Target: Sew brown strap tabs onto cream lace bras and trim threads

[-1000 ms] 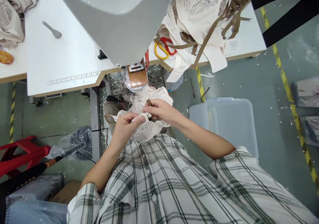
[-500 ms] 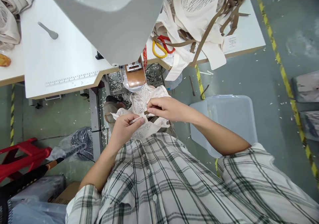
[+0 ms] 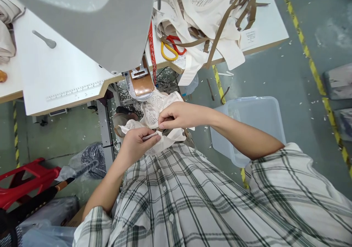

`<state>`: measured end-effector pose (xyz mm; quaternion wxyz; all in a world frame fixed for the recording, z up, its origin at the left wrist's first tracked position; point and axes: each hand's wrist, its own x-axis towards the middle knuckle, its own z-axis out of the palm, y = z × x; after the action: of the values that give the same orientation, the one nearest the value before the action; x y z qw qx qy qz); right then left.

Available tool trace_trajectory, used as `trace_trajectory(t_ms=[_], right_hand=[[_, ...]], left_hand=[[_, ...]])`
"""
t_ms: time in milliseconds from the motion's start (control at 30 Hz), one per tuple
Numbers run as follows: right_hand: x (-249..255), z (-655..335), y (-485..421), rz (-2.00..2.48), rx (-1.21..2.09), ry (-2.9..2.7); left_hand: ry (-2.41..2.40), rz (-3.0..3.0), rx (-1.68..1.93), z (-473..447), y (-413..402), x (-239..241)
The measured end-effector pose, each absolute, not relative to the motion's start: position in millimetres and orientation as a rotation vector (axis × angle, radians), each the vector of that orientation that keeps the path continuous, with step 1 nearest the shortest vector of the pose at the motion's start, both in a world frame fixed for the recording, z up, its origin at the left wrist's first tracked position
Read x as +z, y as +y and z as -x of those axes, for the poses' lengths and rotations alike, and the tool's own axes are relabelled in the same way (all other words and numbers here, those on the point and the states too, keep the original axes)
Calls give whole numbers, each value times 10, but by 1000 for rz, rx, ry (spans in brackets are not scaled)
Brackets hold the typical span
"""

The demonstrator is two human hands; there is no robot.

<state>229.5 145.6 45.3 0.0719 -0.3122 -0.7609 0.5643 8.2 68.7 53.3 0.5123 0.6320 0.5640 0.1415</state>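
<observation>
A white lace bra (image 3: 151,112) hangs over my lap, just below the sewing machine's arm end. My left hand (image 3: 137,144) pinches a narrow white edge of it between thumb and forefinger. Close by on the right, my right hand (image 3: 178,115) is closed with its fingertips on the bra's middle, where a bit of brown shows. Its fingers hide exactly what they grip. Directly beyond the hands is the rounded machine bed (image 3: 141,85), with a brown plate and a metal presser foot. The lace's far edge reaches up to it.
The grey machine head (image 3: 110,23) looms over the white table (image 3: 66,67). Red-and-yellow scissors (image 3: 171,50) lie beside a heap of lace pieces with brown straps (image 3: 217,23). A clear plastic bin (image 3: 255,122) stands on the floor at right, a red stool (image 3: 30,179) at left.
My right hand has shifted slightly left, nearer the left hand, and its fingertips are a little lower on the lace. The view has turned a little; both hands keep their grip.
</observation>
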Motion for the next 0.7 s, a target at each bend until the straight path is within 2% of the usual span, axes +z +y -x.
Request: trace_trajectory(t_ms=[700], right_hand=[[383, -2253, 1504, 803, 2039, -2192]], left_hand=[[1238, -1165, 327, -97, 748, 413]])
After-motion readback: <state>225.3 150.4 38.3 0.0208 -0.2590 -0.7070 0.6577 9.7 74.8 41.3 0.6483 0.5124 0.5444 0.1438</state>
